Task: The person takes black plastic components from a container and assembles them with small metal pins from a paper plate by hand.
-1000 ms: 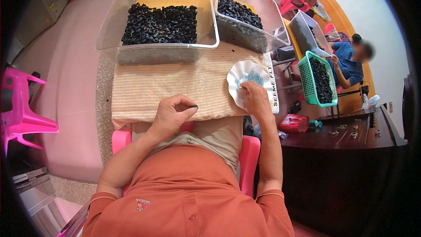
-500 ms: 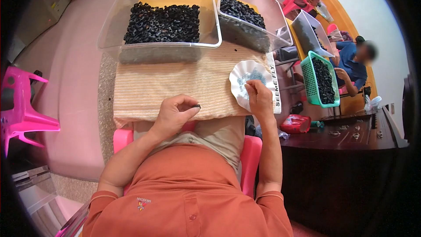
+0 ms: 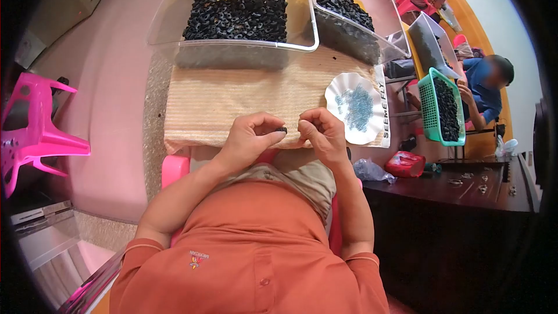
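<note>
Between the thumb and fingers of my left hand (image 3: 253, 139) is a small black piece (image 3: 281, 129), at the front edge of the striped cloth (image 3: 232, 96). My right hand (image 3: 323, 135) is just to the right of it, thumb and fingers pinched together; whatever they hold is too small to make out. A narrow gap separates the two hands. Beyond my right hand lies a white wavy-rimmed plate (image 3: 338, 90) with many tiny bluish bits (image 3: 357, 107) on it.
Two clear bins (image 3: 244, 52) (image 3: 378, 43) of black pieces stand at the back. To the right are a green basket (image 3: 430, 104), a co-worker in blue (image 3: 485, 90), a dark table (image 3: 418, 189) and a red packet (image 3: 405, 164). A pink stool (image 3: 43, 134) is left.
My right hand has moved left from the plate to beside my left hand, its fingers still pinched. The whole view has shifted, with the table things now further right and higher.
</note>
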Demonstrator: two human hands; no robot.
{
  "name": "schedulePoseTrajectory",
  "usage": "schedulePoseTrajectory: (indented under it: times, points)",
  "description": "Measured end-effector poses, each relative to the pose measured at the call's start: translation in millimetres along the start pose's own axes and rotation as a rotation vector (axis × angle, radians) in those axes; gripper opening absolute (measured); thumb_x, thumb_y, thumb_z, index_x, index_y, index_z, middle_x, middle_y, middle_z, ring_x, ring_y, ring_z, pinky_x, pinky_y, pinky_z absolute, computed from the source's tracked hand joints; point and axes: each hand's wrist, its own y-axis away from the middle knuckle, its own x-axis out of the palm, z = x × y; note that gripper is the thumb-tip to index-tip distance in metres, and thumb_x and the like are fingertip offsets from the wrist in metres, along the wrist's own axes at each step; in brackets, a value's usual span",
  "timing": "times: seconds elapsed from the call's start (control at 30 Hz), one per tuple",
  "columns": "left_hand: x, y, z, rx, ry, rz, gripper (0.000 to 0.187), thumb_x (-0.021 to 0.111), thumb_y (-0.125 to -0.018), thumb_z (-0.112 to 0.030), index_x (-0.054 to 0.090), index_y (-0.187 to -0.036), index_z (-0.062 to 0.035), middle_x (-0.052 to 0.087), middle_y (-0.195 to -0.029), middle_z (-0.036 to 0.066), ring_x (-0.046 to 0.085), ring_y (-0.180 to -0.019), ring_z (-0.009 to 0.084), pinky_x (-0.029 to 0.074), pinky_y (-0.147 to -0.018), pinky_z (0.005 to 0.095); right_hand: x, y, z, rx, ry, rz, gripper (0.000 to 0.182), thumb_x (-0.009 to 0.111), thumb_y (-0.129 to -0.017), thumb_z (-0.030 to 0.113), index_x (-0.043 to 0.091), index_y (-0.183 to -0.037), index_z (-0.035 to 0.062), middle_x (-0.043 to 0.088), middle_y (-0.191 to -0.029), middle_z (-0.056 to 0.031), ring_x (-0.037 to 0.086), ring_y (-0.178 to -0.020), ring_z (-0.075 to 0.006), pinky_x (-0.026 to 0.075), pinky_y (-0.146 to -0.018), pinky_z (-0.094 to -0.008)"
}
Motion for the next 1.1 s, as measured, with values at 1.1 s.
schedulePoseTrajectory:
  times: [1.1]
  points:
    - [4.4,0.5,-8.5,-0.039,0.211,0.095,0.019,0.069,-0.091,0.003,0.067,-0.109,0.0087,0.074,-0.099,0.014,0.072,-0.089,0.0174,0.059,-0.083,0.0295,15.9,-3.9,-6.8,0.173,-0.159,0.095,0.014,0.066,-0.099,0.010,0.063,-0.095,-0.0027,0.069,-0.081,-0.0061,0.066,-0.070,-0.0093,0.056,-0.061,-0.0234]
